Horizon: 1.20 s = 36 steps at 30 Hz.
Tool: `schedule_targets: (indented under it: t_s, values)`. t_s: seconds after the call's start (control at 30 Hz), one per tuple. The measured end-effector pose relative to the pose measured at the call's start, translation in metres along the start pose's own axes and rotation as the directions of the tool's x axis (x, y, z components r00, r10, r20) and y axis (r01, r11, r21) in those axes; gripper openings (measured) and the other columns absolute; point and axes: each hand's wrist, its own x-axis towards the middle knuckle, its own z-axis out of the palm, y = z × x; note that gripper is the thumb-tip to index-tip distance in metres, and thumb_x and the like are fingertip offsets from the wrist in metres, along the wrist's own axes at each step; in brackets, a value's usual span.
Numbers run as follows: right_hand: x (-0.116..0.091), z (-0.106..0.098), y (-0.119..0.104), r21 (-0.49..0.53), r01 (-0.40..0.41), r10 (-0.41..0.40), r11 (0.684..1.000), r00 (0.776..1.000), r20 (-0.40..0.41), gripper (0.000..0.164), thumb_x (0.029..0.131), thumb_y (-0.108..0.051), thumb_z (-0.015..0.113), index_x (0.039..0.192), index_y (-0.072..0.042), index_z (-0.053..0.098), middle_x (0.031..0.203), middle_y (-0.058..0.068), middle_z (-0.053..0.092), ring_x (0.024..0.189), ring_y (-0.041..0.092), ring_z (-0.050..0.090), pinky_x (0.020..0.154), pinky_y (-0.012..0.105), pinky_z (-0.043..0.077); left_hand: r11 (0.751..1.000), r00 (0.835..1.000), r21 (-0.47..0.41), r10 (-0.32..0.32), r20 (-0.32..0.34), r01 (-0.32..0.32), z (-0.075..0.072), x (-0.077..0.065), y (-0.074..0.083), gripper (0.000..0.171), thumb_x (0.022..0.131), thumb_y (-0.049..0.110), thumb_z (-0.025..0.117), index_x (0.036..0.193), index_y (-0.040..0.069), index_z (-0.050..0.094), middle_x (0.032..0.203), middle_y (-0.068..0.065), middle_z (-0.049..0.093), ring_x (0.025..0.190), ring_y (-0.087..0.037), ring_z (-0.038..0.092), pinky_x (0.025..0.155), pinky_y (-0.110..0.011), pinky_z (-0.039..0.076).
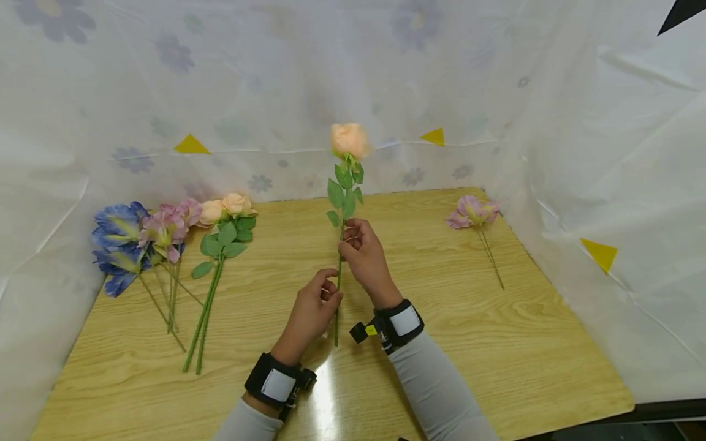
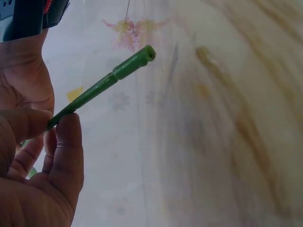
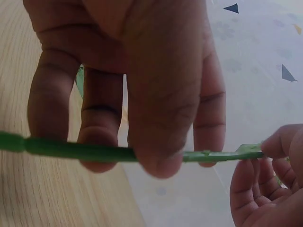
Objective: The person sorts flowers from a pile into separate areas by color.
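A peach artificial rose (image 1: 349, 141) with green leaves stands upright over the wooden table, held by both hands. My right hand (image 1: 364, 251) pinches its stem just below the leaves. Lower down, my left hand (image 1: 314, 309) grips the same stem between thumb and fingers. The bare stem end (image 2: 135, 62) sticks out past the left fingertips in the left wrist view. In the right wrist view, the left hand (image 3: 161, 85) looms large across the stem (image 3: 94, 151), and part of the right hand (image 3: 291, 144) shows at the right edge.
On the table's left lie blue flowers (image 1: 118, 223), pink flowers (image 1: 165, 229) and two more peach roses (image 1: 237, 204), stems toward the front. A single pink flower (image 1: 471, 211) lies at the back right. White patterned sheeting (image 1: 309, 73) encloses the table (image 1: 441, 367).
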Motion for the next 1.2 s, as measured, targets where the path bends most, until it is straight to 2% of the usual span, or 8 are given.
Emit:
schedule_targets:
  t_s: [0.23,0.43,0.57,0.73,0.83,1.03,1.1,1.2]
  values:
    - [0.000,-0.003,0.002,-0.041,0.009,-0.009,0.999,1.000,-0.004,0.037,0.097,-0.006,0.057,0.133,-0.009,0.050,0.109,0.013,0.056,0.083,0.022,0.059,0.070,0.035,0.053,1.000,1.000,-0.003,0.015,-0.003,-0.015,0.000,-0.001,0.001,0.040,0.094,0.006,0.066,0.133,0.007,0.055,0.092,-0.004,0.061,0.081,-0.018,0.064,0.061,-0.030,0.052]
    - [0.003,-0.020,0.008,-0.102,-0.053,0.048,0.993,0.997,-0.053,0.038,0.097,-0.005,0.058,0.135,-0.008,0.051,0.108,0.011,0.056,0.080,0.021,0.058,0.072,0.039,0.054,1.000,1.000,0.027,-0.001,-0.015,0.002,-0.009,-0.001,-0.002,0.042,0.094,0.014,0.068,0.134,0.007,0.056,0.094,-0.003,0.061,0.085,-0.020,0.065,0.067,-0.034,0.053]
    - [0.008,-0.042,0.016,-0.132,-0.105,0.097,0.986,0.993,-0.066,0.039,0.098,-0.005,0.057,0.136,-0.007,0.051,0.106,0.011,0.054,0.080,0.021,0.055,0.073,0.044,0.052,0.998,1.000,0.057,-0.015,-0.012,0.015,-0.028,-0.001,-0.010,0.040,0.096,0.016,0.066,0.134,0.005,0.057,0.098,-0.004,0.060,0.091,-0.022,0.063,0.073,-0.037,0.053]
    - [0.014,-0.079,0.031,-0.238,-0.147,0.142,0.960,0.989,-0.040,0.040,0.099,-0.004,0.056,0.138,-0.003,0.050,0.106,0.013,0.052,0.081,0.023,0.054,0.070,0.040,0.051,0.992,0.997,0.116,-0.050,-0.066,0.058,-0.066,-0.008,-0.026,0.038,0.098,0.016,0.063,0.133,0.002,0.056,0.100,-0.009,0.061,0.095,-0.026,0.062,0.079,-0.041,0.053]
    - [0.018,-0.105,0.037,-0.370,-0.164,0.163,0.914,0.986,-0.034,0.040,0.098,-0.005,0.055,0.138,-0.002,0.050,0.107,0.014,0.054,0.082,0.024,0.056,0.067,0.034,0.051,0.982,0.992,0.168,-0.064,-0.110,0.082,-0.090,-0.012,-0.036,0.038,0.099,0.018,0.061,0.133,0.001,0.056,0.101,-0.011,0.062,0.097,-0.028,0.062,0.080,-0.044,0.053]
    - [0.024,-0.156,0.045,-0.624,-0.181,0.218,0.760,0.976,-0.018,0.040,0.099,-0.008,0.053,0.138,-0.002,0.049,0.110,0.017,0.059,0.073,0.024,0.055,0.061,0.035,0.043,0.957,0.986,0.265,-0.079,-0.149,0.117,-0.133,-0.021,-0.042,0.042,0.102,0.021,0.056,0.135,-0.004,0.053,0.109,-0.020,0.060,0.102,-0.036,0.060,0.085,-0.051,0.051]
    - [0.024,-0.170,0.047,-0.667,-0.172,0.220,0.725,0.975,-0.013,0.040,0.099,-0.007,0.051,0.138,0.001,0.049,0.109,0.019,0.059,0.067,0.023,0.052,0.059,0.035,0.041,0.938,0.986,0.321,-0.096,-0.137,0.135,-0.146,-0.024,-0.044,0.045,0.103,0.022,0.055,0.138,-0.006,0.050,0.114,-0.025,0.058,0.106,-0.041,0.057,0.086,-0.055,0.049]
    - [0.023,-0.186,0.049,-0.717,-0.151,0.198,0.680,0.980,-0.019,0.038,0.098,-0.004,0.050,0.135,0.005,0.050,0.103,0.020,0.060,0.064,0.021,0.049,0.059,0.035,0.039,0.881,0.984,0.443,-0.119,-0.133,0.167,-0.161,-0.028,-0.045,0.047,0.102,0.023,0.054,0.137,-0.008,0.049,0.121,-0.031,0.055,0.107,-0.046,0.055,0.084,-0.059,0.046]
